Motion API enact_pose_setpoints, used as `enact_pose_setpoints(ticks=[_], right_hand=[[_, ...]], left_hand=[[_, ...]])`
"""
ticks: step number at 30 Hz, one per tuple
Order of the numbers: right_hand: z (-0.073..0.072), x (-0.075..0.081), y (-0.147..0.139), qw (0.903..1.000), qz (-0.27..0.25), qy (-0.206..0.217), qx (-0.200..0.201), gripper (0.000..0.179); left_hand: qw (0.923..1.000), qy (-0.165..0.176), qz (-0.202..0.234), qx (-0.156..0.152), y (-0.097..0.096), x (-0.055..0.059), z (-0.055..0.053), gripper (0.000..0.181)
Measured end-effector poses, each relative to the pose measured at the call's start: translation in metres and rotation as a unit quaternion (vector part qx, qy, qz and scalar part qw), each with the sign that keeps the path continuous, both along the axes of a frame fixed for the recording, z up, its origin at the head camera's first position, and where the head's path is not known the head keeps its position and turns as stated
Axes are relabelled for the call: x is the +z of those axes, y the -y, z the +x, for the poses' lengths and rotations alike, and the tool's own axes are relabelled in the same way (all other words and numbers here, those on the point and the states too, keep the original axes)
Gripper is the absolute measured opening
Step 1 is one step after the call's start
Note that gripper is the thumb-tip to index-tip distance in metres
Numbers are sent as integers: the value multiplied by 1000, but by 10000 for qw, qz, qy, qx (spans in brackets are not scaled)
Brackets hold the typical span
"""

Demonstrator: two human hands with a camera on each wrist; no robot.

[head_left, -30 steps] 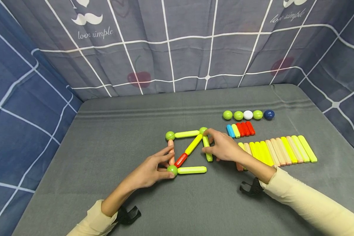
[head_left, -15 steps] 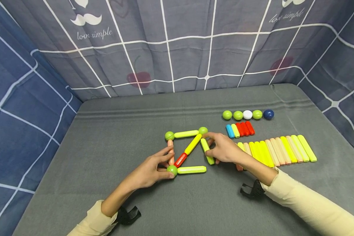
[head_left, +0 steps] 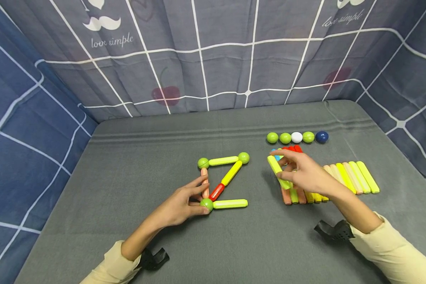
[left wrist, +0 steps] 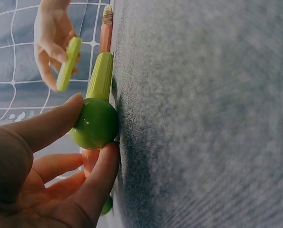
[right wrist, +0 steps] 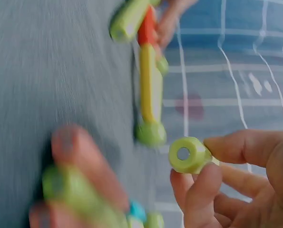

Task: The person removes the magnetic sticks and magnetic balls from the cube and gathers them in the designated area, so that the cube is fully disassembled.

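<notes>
My left hand pinches a green ball at the near left corner of a flat figure of magnetic sticks and balls. From that ball run a salmon stick, a short red stick and a yellow-green stick. A yellow stick continues the red one to the far right green ball. Another yellow-green stick links it to the far left ball. Raised over the sorted pieces, my right hand pinches a loose yellow-green magnetic stick, its grey end disc showing.
Several balls, green, white and dark blue, line the back right. Before them lie short sticks, red ones among them, partly behind my right hand. A row of long sticks lies to the right. Patterned curtains enclose the table.
The right hand has pulled the yellow-green stick away from the far right ball, lifted it and carried it right, over the stick rows. The left hand keeps its hold on the near ball.
</notes>
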State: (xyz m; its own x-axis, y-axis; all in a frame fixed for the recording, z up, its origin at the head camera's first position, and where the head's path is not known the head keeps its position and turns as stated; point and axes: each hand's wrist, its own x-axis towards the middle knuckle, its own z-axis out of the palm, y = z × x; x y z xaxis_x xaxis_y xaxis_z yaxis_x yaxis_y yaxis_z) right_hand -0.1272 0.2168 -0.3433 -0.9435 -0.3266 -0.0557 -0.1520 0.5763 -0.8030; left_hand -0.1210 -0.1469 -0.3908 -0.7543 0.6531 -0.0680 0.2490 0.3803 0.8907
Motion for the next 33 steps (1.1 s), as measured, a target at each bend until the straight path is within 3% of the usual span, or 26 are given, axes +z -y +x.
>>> enact_pose_setpoints(ticks=[5, 8, 13, 17, 23, 33], right_hand=[[6, 2, -56, 9948, 703, -586, -438, 46], [8, -4, -97, 9842, 1289, -807, -912, 44], [9, -23, -162, 9627, 1912, -522, -1841, 50], [9, -38, -199, 9490, 2127, -254, -2312, 55], [12, -45, -217, 9547, 2082, 110, -2121, 52], [17, -38, -212, 9600, 2126, 477, -1761, 47]], left_hand=[[10000, 17, 19, 9, 0, 0, 0, 69], [10000, 54, 32, 5, 0, 0, 0, 69], [10000, 68, 41, 8, -1, 0, 1, 69], [10000, 18, -9, 72, -2, 1, 2, 70], [9999, 62, 55, 75, -2, 0, 3, 71], [9998, 163, 116, 83, -2, 0, 3, 70]])
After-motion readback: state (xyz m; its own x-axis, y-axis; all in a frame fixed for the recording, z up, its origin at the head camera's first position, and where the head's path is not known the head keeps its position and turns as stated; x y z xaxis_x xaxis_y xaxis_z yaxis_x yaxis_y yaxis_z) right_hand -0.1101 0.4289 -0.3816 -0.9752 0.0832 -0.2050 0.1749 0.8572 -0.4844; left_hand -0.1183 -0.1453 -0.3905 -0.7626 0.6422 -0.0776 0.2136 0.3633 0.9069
